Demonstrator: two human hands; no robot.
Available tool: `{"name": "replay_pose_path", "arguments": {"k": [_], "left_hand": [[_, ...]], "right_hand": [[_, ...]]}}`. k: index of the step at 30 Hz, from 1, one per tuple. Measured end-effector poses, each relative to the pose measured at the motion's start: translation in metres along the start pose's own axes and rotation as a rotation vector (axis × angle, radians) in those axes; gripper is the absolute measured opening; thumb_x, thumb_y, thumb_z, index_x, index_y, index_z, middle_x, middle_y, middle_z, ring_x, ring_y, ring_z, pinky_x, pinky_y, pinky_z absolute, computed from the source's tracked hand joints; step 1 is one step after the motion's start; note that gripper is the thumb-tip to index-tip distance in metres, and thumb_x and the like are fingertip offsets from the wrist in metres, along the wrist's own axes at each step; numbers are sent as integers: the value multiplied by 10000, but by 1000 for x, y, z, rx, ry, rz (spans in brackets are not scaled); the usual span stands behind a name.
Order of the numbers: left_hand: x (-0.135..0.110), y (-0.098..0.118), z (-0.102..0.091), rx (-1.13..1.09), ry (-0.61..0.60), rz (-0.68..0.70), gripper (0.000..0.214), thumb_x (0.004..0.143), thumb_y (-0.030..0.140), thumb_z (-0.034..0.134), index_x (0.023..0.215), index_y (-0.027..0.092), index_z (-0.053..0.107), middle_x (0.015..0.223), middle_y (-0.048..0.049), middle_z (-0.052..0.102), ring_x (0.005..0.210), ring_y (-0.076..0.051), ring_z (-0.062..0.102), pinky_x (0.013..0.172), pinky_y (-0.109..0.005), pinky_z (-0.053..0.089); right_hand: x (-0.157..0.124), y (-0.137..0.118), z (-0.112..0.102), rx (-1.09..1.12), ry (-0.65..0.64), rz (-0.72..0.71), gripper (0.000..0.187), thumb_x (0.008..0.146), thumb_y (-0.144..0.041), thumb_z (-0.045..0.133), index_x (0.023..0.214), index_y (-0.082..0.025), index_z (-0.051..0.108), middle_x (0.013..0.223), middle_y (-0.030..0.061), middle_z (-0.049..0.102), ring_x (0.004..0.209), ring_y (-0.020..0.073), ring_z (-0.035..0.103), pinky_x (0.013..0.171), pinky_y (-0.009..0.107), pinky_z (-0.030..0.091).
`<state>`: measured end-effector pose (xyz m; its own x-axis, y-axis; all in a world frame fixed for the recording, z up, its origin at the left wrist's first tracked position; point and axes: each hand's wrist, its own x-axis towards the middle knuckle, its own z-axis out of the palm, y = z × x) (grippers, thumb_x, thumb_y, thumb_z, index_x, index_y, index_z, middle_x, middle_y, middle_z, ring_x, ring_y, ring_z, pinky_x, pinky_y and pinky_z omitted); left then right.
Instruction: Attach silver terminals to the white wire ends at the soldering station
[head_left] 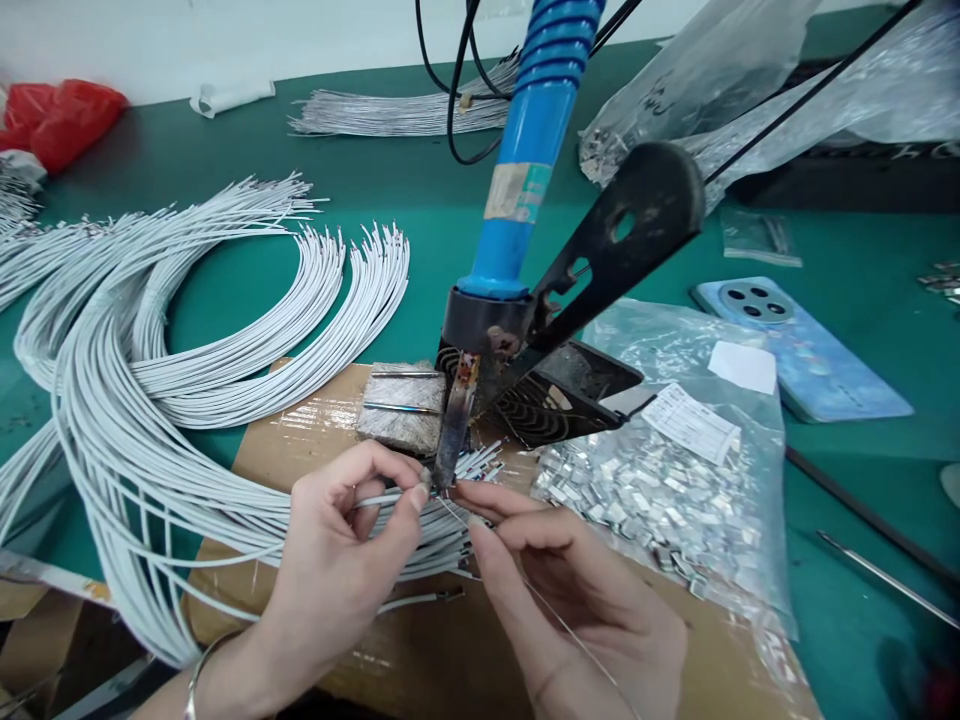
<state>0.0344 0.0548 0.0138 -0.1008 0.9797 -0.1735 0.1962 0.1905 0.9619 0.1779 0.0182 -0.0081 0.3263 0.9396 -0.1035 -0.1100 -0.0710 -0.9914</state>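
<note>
My left hand (341,555) pinches the end of a white cable (379,499) between thumb and fingertips, right beside the tip of a soldering iron. The iron (517,195) has a blue handle and sits tip down in a black metal holder (600,255). In my right hand (581,595), thumb and forefinger close on a thin solder wire (559,617), whose upper end meets the tip. The joint at the cable's end is too small and too covered by fingers to make out. More white cable ends (442,540) lie beneath my hands.
Curved bundles of white cables (225,390) spread over the left. A worn block (403,405) stands left of the tip. At right lie a plastic bag of small metal parts (637,490), a blue phone (817,350) and a metal rod (889,578). Brown cardboard (720,650) covers the front.
</note>
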Motion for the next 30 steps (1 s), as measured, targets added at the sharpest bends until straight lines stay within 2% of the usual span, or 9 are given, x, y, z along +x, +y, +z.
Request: {"name": "replay_pose_path", "arguments": {"k": [4, 9, 12, 15, 24, 30], "left_hand": [[1, 3, 1, -40, -6, 7, 107, 847, 168, 735, 745, 179, 704, 761, -14, 729, 532, -82, 450, 472, -189, 296], [3, 8, 1, -27, 5, 5, 96, 791, 143, 757, 716, 170, 704, 727, -5, 721, 544, -81, 489, 478, -161, 331], [3, 7, 2, -16, 11, 0, 102, 795, 142, 750, 711, 174, 701, 731, -5, 721, 554, -84, 493, 485, -158, 335], [2, 4, 2, -27, 12, 4, 104, 820, 159, 744, 727, 182, 704, 757, -8, 726, 558, -86, 481, 483, -165, 319], [0, 3, 0, -23, 1, -10, 104, 838, 170, 736, 741, 170, 700, 751, -10, 709, 506, -60, 352, 454, -190, 208], [1, 1, 1, -29, -1, -24, 97, 830, 176, 739, 742, 176, 700, 753, -16, 715, 550, -85, 454, 486, -186, 293]], "right_hand": [[-1, 1, -1, 6, -30, -18, 181, 884, -183, 828, 736, -233, 736, 1052, 58, 873, 925, 186, 851, 829, 194, 664], [-3, -3, 3, 37, 21, 43, 210, 891, -197, 819, 714, -237, 715, 1040, 33, 869, 940, 146, 839, 862, 146, 630], [-1, -1, 3, 25, 2, 27, 208, 893, -193, 820, 720, -236, 714, 1043, 37, 869, 955, 150, 840, 864, 145, 632], [2, 1, 1, 7, -36, -16, 189, 893, -179, 821, 742, -238, 723, 1052, 41, 871, 948, 163, 848, 845, 157, 647], [0, 2, -1, 12, -19, -41, 186, 885, -170, 828, 738, -239, 736, 1035, 39, 874, 927, 171, 852, 837, 168, 659], [-1, -3, 5, 30, 8, 48, 207, 897, -209, 824, 720, -244, 722, 1046, 19, 870, 939, 138, 841, 849, 128, 630]]}}
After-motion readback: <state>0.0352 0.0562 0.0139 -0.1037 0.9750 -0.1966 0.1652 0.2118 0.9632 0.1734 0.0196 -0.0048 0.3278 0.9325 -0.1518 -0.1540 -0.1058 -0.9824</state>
